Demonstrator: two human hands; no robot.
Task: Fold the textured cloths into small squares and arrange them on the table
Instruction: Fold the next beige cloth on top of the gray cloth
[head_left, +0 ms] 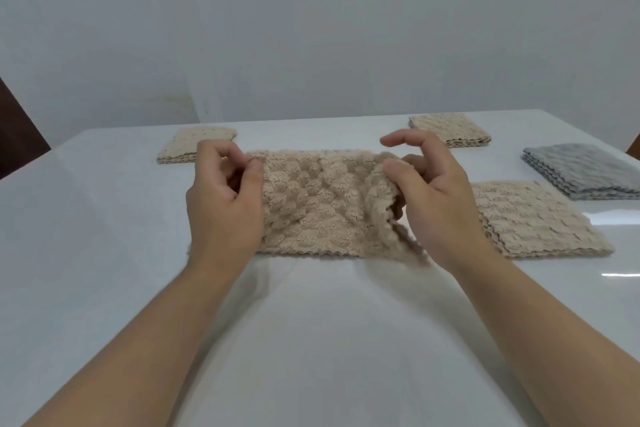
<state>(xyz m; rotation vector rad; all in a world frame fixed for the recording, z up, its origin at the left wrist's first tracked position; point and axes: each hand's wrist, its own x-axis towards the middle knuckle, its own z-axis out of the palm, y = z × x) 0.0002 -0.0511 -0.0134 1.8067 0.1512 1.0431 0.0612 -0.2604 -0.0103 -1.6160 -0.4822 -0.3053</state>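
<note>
A beige textured cloth (322, 204) lies as a long folded strip across the middle of the white table (104, 253). My left hand (225, 204) pinches its left end between thumb and fingers. At the other end, my right hand (433, 194) grips the cloth and lifts that end off the table, so it curls upward. Several folded cloths lie flat around it: a beige square (194, 146) at the far left, a beige square (450, 130) at the far right, a larger beige square (540, 222) on the right, and a grey one (585, 170).
A plain white wall stands behind the table. Dark brown furniture (14, 135) shows past the table's left edge. The table's far edge runs just behind the two far beige squares.
</note>
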